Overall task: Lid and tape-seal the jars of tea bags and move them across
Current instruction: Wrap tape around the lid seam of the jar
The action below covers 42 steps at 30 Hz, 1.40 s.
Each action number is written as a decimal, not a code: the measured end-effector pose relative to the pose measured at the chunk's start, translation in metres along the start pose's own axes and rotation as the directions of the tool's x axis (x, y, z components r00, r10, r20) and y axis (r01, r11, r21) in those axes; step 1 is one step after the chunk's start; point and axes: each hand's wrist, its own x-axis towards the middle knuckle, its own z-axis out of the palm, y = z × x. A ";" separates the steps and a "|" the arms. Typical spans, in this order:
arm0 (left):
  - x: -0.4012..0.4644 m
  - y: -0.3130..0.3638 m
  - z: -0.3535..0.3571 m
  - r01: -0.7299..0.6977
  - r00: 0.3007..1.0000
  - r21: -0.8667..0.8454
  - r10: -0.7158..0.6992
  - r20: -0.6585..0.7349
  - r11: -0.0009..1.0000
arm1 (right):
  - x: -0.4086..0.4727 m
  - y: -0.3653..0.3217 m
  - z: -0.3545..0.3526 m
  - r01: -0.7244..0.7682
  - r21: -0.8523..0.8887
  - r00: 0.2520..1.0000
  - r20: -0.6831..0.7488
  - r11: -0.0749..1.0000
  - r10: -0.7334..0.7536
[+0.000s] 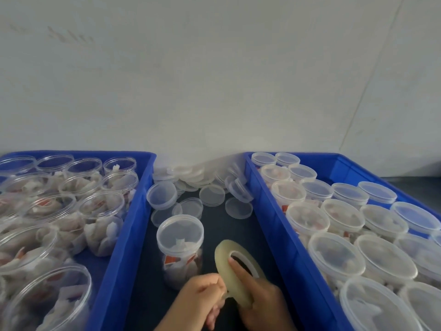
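two blue bins [133,211] flanking lidded jar [180,249], loose lids [202,185] behind, both grips grasping tape roll [235,271]

Even, soft light, slightly blurred picture
Wide-angle bending curves the blue plastic crates [274,211] at left and right; near corners smear, shadows faint.

We face a plain, pale grey-white wall [214,68] that fills the upper half of our view. It carries a few faint scuff marks near its upper left, and a thin seam runs slantwise down its right side. The light on it is soft and even, with no hard shadows. Below the wall we see a dark work surface [238,225], and a strip of the same dark surface shows at the far right edge.
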 end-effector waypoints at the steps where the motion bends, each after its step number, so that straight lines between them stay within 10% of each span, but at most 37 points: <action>1: -0.003 0.003 0.001 0.028 0.999 -0.006 -0.028 0.034 1.000 | 0.005 0.002 0.000 -0.024 -0.032 0.999 -0.033 0.999 0.023; 5: -0.002 0.005 0.007 0.081 0.982 0.033 -0.085 0.169 0.996 | 0.036 0.004 -0.010 -0.256 -0.181 0.967 -0.036 0.950 0.253; 11: 0.006 -0.027 -0.021 -0.006 0.950 0.003 0.006 -0.311 1.000 | 0.046 -0.006 0.002 -0.348 -0.170 0.898 0.224 0.922 0.380; 15: -0.008 -0.030 -0.017 -0.049 0.960 0.195 0.100 -0.262 0.980 | 0.045 0.002 -0.004 -0.328 -0.095 0.857 0.389 0.940 0.338; 21: -0.013 -0.033 -0.029 -0.047 0.848 0.307 0.201 -0.491 0.951 | 0.033 0.006 -0.012 -0.276 -0.191 0.947 0.111 0.942 0.300; 26: -0.017 -0.033 -0.029 -0.056 0.788 0.537 0.367 -0.494 0.842 | 0.034 0.008 -0.010 -0.254 -0.368 0.892 0.268 0.894 0.363; 30: -0.015 -0.038 -0.028 -0.030 0.536 0.748 0.642 -0.548 0.663 | 0.036 0.001 -0.015 -0.263 -0.230 0.949 0.117 0.937 0.294; 34: -0.007 -0.046 -0.025 -0.021 0.346 0.720 0.681 -0.646 0.694 | 0.041 -0.011 -0.017 -0.238 -0.277 0.971 -0.094 0.931 0.220; 42: 0.003 -0.054 -0.031 0.022 0.313 0.666 0.627 -0.713 0.746 | 0.059 -0.015 -0.017 -0.221 -0.377 0.967 -0.204 0.900 0.152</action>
